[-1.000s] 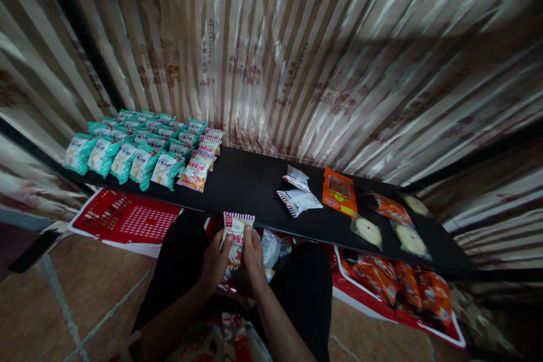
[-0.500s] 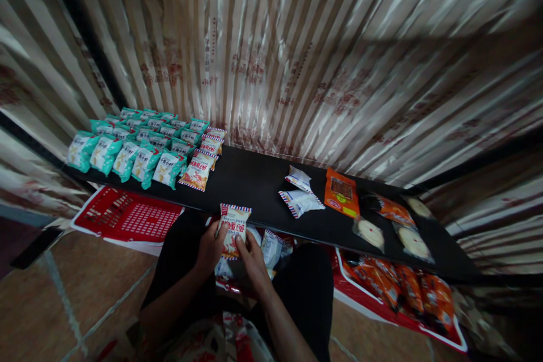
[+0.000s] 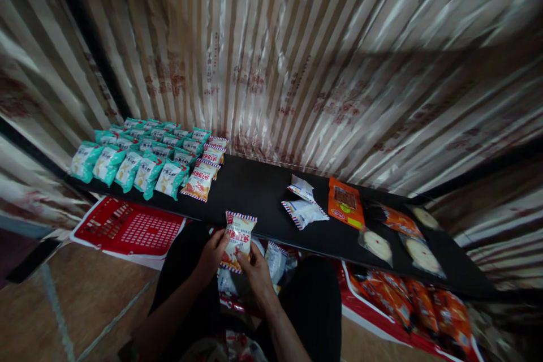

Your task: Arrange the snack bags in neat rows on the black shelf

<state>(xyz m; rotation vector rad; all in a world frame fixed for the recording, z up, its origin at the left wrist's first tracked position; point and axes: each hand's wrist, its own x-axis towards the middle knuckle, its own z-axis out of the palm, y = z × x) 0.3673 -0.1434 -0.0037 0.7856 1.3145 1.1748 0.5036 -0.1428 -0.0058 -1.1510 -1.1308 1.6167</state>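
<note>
Both my hands hold one small snack packet (image 3: 238, 236) with a red-and-blue striped edge, upright just below the front edge of a black shelf (image 3: 258, 192). My left hand (image 3: 212, 254) grips its left lower side, fingers closed. On the packet's lower right, my right hand (image 3: 254, 268) pinches the corner. More packets of the same kind (image 3: 275, 260) lie in a red basket between my knees. On the shelf's left stand rows of teal packets (image 3: 131, 153) and a short column of striped packets (image 3: 203, 172).
Two white striped packets (image 3: 303, 203), an orange packet (image 3: 345, 203) and round cakes in clear wrap (image 3: 399, 240) lie on the shelf's right. A red basket (image 3: 127, 226) sits on the floor at left, another with orange packets (image 3: 407, 300) at right. A striped curtain hangs behind.
The packet in my hands has been lifted slightly and turned more upright. The view has tilted up a little; the shelf items have not moved.
</note>
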